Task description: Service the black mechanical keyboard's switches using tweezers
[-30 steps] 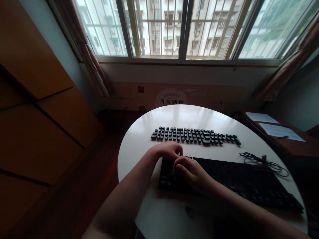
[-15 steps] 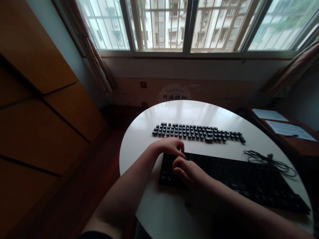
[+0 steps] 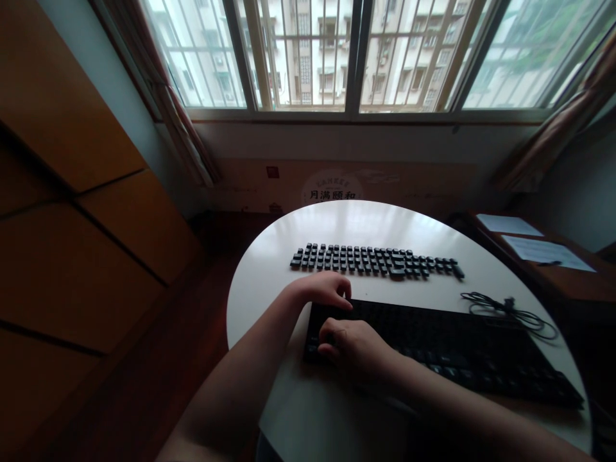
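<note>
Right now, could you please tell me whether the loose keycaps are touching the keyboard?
Apart: the head view shows a strip of white table between the loose keycaps and the keyboard.

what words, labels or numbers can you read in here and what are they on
"月满颐和": on the panel below the window.
Curved lettering above it: too blurred to read surely.
Loose keys, keyboard: any markings too small or dark.
Papers: print too small.
</note>
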`<state>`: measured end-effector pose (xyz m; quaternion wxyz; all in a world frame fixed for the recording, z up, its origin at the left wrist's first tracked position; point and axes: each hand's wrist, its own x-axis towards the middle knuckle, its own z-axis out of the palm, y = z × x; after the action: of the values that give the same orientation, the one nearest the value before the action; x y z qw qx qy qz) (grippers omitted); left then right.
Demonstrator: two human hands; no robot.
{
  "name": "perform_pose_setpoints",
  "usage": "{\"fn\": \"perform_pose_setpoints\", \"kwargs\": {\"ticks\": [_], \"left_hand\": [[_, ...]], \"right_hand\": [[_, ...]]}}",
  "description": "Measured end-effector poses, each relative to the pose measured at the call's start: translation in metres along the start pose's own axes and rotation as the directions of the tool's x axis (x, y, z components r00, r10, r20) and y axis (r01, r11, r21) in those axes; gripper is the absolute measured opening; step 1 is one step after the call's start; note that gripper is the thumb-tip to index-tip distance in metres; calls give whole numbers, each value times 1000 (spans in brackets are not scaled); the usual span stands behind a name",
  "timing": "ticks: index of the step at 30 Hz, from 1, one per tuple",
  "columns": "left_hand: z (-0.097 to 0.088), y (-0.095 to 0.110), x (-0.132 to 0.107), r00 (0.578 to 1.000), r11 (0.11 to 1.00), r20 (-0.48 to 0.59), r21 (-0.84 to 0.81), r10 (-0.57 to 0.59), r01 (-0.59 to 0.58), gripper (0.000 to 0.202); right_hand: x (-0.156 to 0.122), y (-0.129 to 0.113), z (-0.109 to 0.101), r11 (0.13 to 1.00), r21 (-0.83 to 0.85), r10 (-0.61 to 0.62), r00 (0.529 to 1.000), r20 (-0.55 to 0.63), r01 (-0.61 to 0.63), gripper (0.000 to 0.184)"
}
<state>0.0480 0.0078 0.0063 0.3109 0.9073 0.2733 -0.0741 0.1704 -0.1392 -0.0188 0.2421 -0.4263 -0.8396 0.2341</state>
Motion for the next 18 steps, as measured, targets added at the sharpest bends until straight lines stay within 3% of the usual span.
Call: {"fn": "perform_pose_setpoints", "kwargs": {"ticks": [7,12,18], "left_hand": [[-1,3,-2,999,999,-2,-5,-34,34,32],[-2,2,-2,1000,1000,-7,-11,-23,23,32],[0,0,-1,1000,1000,-7,-18,-11,11,32]], "right_hand": [[0,7,8,998,-13,-67,996,-58,66,9],[-2,10,5,989,150,16,998,-67,-6,7],[-5,14,6,974,226,39,996,-75,-21,6]]}}
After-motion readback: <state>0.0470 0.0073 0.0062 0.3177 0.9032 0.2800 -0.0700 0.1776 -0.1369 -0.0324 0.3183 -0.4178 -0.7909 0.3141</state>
